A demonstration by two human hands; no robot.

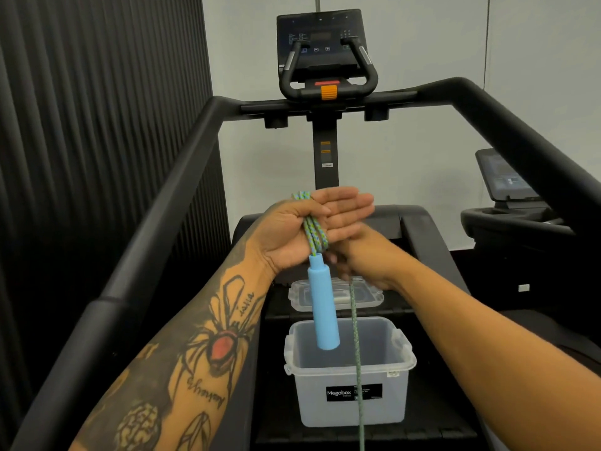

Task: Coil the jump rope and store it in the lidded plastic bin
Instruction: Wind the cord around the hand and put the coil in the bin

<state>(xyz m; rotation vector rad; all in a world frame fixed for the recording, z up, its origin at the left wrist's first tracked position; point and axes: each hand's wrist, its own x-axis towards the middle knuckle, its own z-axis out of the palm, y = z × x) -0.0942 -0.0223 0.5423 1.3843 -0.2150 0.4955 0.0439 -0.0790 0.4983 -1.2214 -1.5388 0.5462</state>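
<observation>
Looping jump rope (313,234) round left hand (286,231), fingers (348,206) straight; right fingers (338,266) pinching strand.

A black treadmill's console (320,43) stands far at centre, an orange knob (328,92) beneath it; a dark ribbed wall (97,125) runs along the left; another machine's screen (504,177) sits far right.

Two hands: left hand (302,222), right hand (362,260). One rope (313,231), one handle (322,307) in view. One bin (351,408), one lid (369,296). Two treadmills: near treadmill (162,196), far treadmill (507,219).
</observation>
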